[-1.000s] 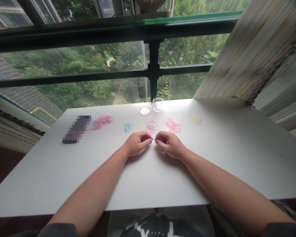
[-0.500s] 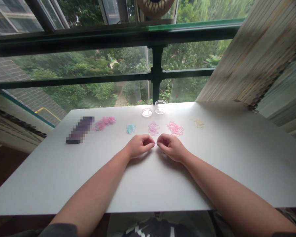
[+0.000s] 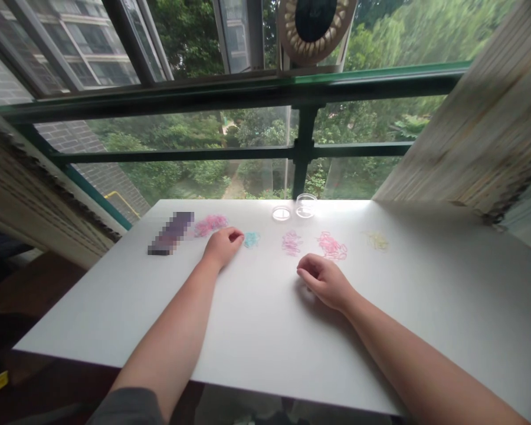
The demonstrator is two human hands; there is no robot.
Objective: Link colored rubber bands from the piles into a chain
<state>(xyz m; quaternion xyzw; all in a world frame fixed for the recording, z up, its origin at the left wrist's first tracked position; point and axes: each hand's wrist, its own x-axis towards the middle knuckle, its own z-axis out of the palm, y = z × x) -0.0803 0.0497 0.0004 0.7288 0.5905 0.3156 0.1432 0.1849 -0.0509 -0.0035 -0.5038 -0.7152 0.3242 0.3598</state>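
L hand (image 3: 223, 245): fingers curled, thumb + index tips pinched near-closed at L edge of the blue loop pile (image 3: 252, 239). Can't tell if tips touch it or if a loop is between them. R hand (image 3: 325, 280): fingers curled loosely, thumb near index, low over the tabletop, nearest the hot-pink loop pile (image 3: 331, 245); can't tell if it's got anything.

Materials: loops are thin, bendy-looking, prob. rubber or soft plastic, too small to confirm. Blue pile = compact, light turquoise, tangled. Lilac loop pile (image 3: 291, 242) = loose, pale purple-pink, approx. midway b/w blue and hot-pink. Hot-pink = more open, individual ovals readable, just beyond R hand. Yellow loop pile (image 3: 375, 240) = sparse, pale, faint vs. white, farthest R. Mixed pink loop clump (image 3: 210, 224) = elongated, densest, w/ bluish bits, just past L hand. All in a rough row across the table.

Behind the row: clear round lid (image 3: 281, 213), shallow, flat; just R of it a clear short cylindrical container (image 3: 307, 205), upright nr back edge. Far L: dark oblong item (image 3: 170, 233), pixelated, no detail.

Table (image 3: 265, 342): smooth, matte white. Beyond: dark green railing (image 3: 304, 141), glass; pleated off-white curtain (image 3: 442, 130) on R.
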